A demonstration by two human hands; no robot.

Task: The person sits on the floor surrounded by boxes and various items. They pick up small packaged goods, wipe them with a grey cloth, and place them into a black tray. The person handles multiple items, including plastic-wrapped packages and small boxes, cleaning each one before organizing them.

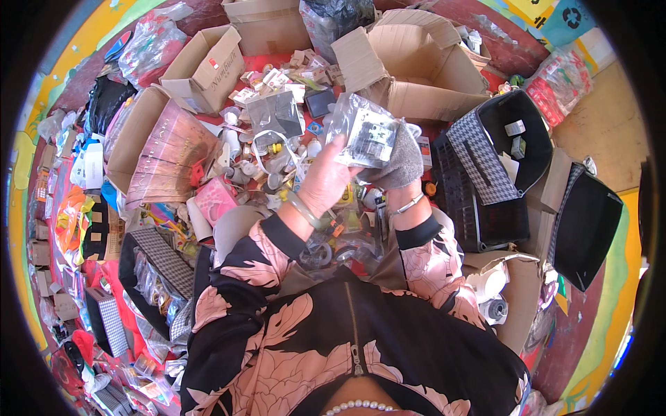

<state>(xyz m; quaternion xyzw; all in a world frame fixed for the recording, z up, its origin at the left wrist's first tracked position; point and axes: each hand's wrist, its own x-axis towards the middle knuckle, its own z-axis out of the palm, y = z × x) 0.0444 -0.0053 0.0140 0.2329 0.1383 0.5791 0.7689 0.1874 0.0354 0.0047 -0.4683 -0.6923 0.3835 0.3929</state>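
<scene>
In front of my chest, my left hand is closed on the lower left edge of a clear plastic packet. Inside the packet is a flat item with white and black parts, whose kind I cannot make out. My right hand is at the packet's lower right, with grey knitted fabric covering it past the wrist. Its fingers are hidden, so their grip does not show. The fabric touches the packet's right side. Just left of the packet, a clear pouch lies on the pile.
Small boxes, bottles and loose goods are heaped ahead of me. An open cardboard box stands behind the packet, another box at the far left. At right are a houndstooth bin and a black crate. Pink bags fill a left carton.
</scene>
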